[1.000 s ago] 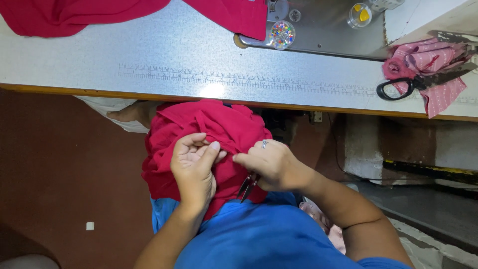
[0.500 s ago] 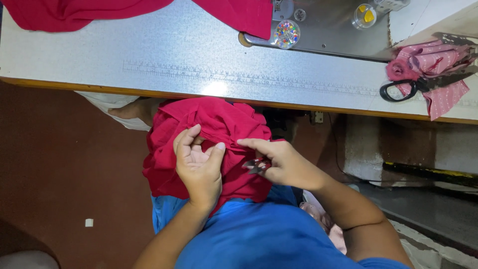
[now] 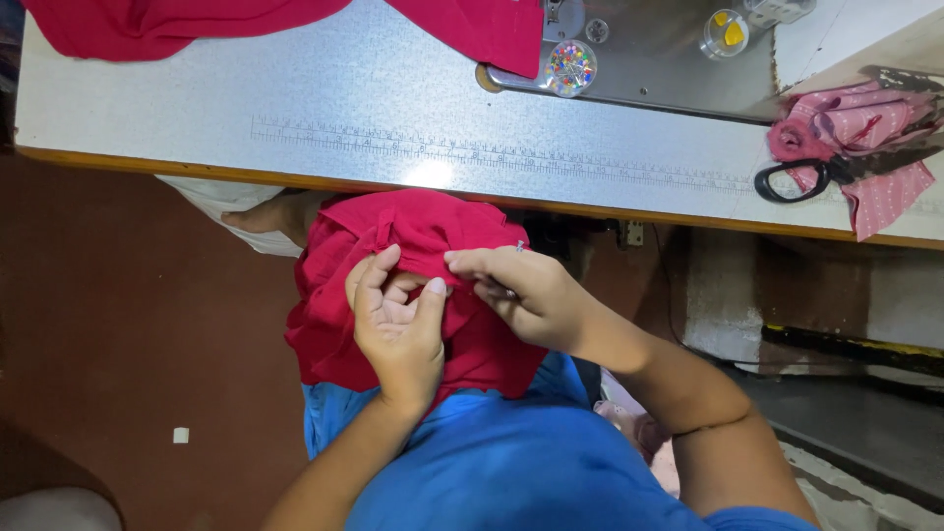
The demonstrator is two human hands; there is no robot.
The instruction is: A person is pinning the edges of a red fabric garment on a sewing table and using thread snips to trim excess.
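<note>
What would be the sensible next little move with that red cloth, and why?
Probably push the pin through the fold: the left hand pinches the red cloth bunched on the lap, while the right hand meets it at that fold, where a pin head seems to show.

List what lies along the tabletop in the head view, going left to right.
Red cloth at the far left edge → round container of coloured pins → small clear cup with yellow pieces → black-handled scissors → pink dotted fabric.
</note>
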